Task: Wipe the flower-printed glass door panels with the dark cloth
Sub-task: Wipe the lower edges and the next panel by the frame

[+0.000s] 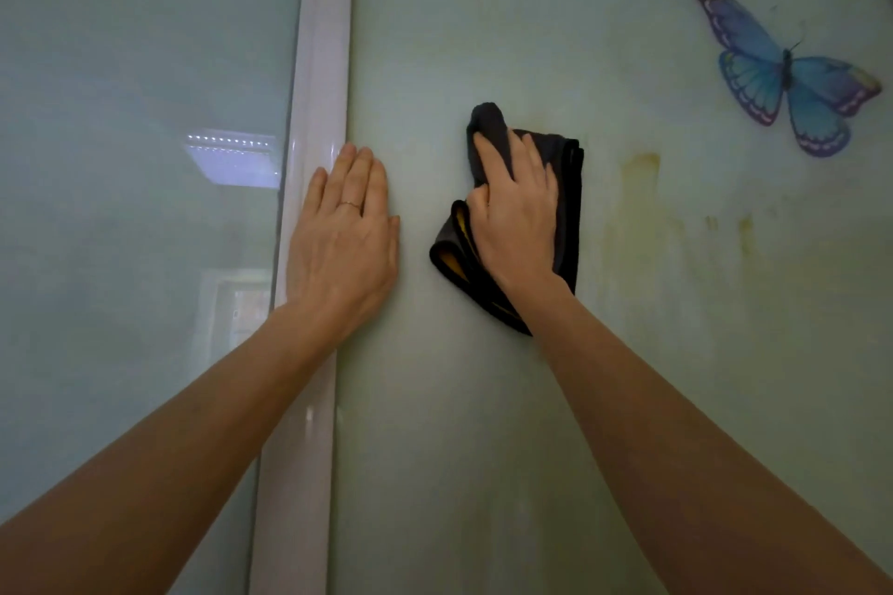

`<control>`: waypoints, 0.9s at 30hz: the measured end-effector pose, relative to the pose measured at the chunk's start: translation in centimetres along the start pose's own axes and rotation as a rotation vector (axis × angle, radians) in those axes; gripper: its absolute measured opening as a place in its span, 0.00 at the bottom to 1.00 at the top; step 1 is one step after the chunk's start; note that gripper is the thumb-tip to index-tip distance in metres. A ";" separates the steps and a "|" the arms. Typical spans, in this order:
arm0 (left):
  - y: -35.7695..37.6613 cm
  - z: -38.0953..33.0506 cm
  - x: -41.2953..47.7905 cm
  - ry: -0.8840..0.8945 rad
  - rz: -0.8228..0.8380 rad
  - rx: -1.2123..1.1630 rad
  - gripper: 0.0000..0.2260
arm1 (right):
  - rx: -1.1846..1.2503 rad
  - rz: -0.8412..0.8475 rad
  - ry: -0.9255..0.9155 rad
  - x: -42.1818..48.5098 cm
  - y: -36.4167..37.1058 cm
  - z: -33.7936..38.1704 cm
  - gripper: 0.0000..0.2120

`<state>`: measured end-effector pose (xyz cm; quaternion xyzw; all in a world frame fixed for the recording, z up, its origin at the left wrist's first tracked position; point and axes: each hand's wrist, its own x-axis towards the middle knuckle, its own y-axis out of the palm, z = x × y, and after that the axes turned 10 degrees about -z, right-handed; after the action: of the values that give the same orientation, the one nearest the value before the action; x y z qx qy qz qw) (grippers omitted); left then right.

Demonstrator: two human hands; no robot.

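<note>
**Forearms (145, 473) up, firm pressure toward the streaks**

Reaching from the bottom edge, both our arms stretch up to the door. At far left, the left glass panel (121, 232) shows only a reflected ceiling light (237, 157), and we cannot judge from here how clean it is. Next comes the white frame (319, 63). Our left hand (345, 232) lies flat with its fingers straight and close together, half on the frame and half on the right glass panel (435, 425). It holds nothing. We judge it a good brace, since it steadies us and keeps the door from shifting under pressure.

Just right of it, the dark cloth (568, 188) sits folded against the glass, with a yellow lining showing at its lower fold. Our right hand (519, 217) presses it there, fingers stretched out and slightly spread over the fabric rather than bunching it.

To wipe well, we should keep that palm flat so the whole fold bears on the glass, and work in overlapping passes. The yellowish streaks (640, 169) to the right of the cloth look untouched, and they probably need slower, harder rubbing. Beyond them is the blue butterfly print (783, 73), where we would wipe gently in case it is a sticker whose edges can lift.
</note>
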<state>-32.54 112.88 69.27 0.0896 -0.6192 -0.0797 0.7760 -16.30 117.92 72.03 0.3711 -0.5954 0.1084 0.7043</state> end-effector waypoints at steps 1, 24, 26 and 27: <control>0.0 0.0 0.0 -0.002 -0.001 0.004 0.24 | 0.039 -0.012 -0.029 -0.7 0.1 0.1 0.27; -0.1 -0.2 -0.2 -0.019 0.003 0.018 0.25 | 0.569 0.047 0.419 3.1 -2.9 0.1 0.26; -0.1 -0.3 -0.1 -0.020 -0.006 0.019 0.27 | 0.511 0.022 0.375 3.2 -3.1 -0.2 0.29; -0.1 -0.3 -0.2 -0.017 -0.005 0.023 0.27 | 0.439 -0.014 0.334 3.2 -3.2 -0.3 0.31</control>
<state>-32.28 112.83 69.03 0.0993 -0.6265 -0.0752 0.7694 -13.37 114.97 73.70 0.4960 -0.4308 0.2898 0.6960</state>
